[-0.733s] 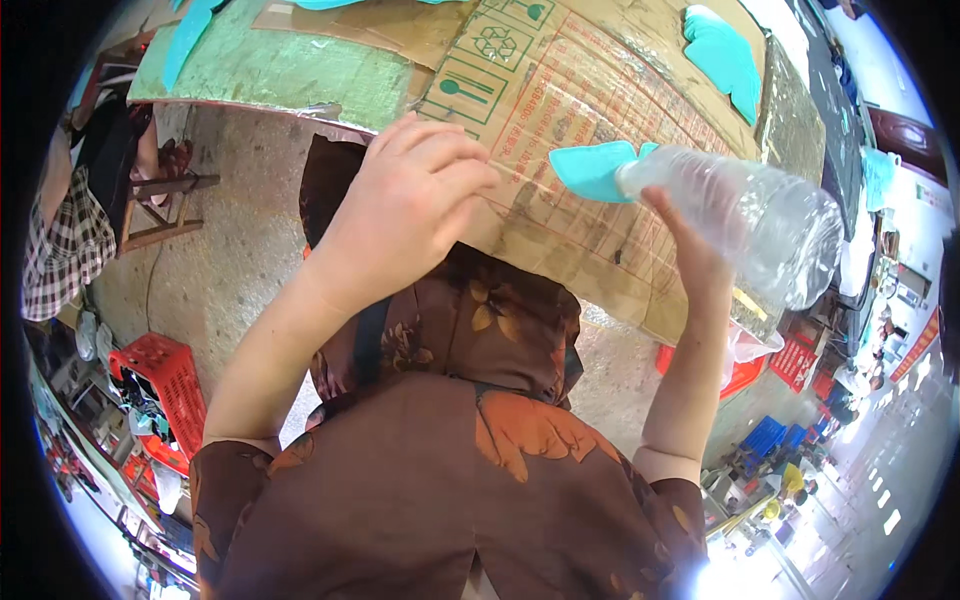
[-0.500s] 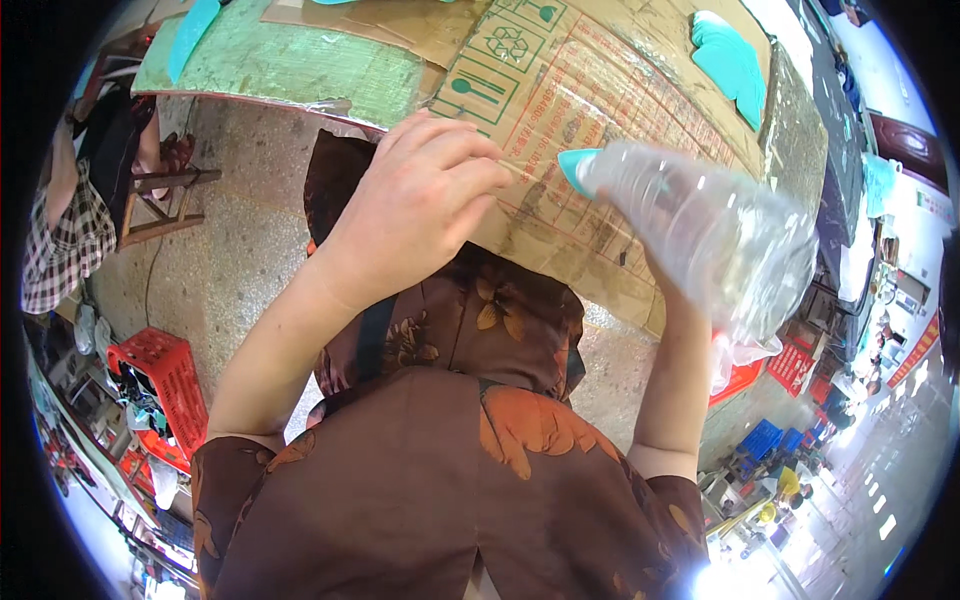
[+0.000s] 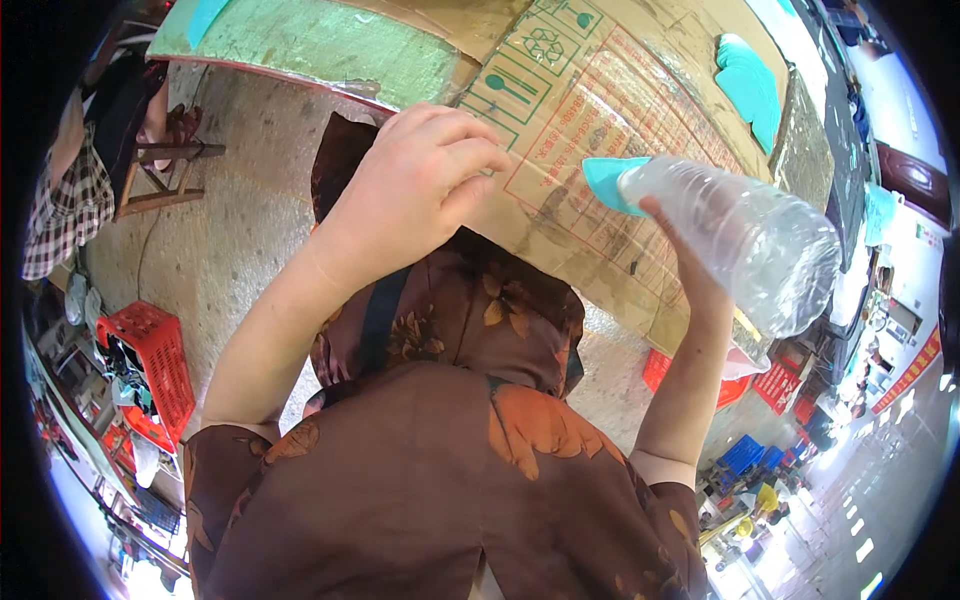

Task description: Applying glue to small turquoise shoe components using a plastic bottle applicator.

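Note:
A clear, ribbed plastic bottle (image 3: 745,235) lies tilted in my right hand (image 3: 665,225), its base toward the right. The bottle hides most of that hand; one finger shows under the neck. At the bottle's mouth is a thin teal piece (image 3: 612,183) with a rounded edge, above the cardboard. Whether it touches the mouth or my fingers I cannot tell. My left hand (image 3: 428,175) hovers by the near edge of the cardboard, back upward, fingers loosely bent and thumb apart from them. Nothing shows in it.
Printed cardboard (image 3: 560,130) covers the work table, beside a worn green surface (image 3: 330,50). A stack of teal pieces (image 3: 748,90) lies at the far right. A red crate (image 3: 155,365) stands on the floor at left, near a wooden stool (image 3: 175,180) and a seated person.
The bottle has swung a little right and steadied, and more of the teal piece shows at its mouth. My left hand has barely moved. The whole view has shifted slightly.

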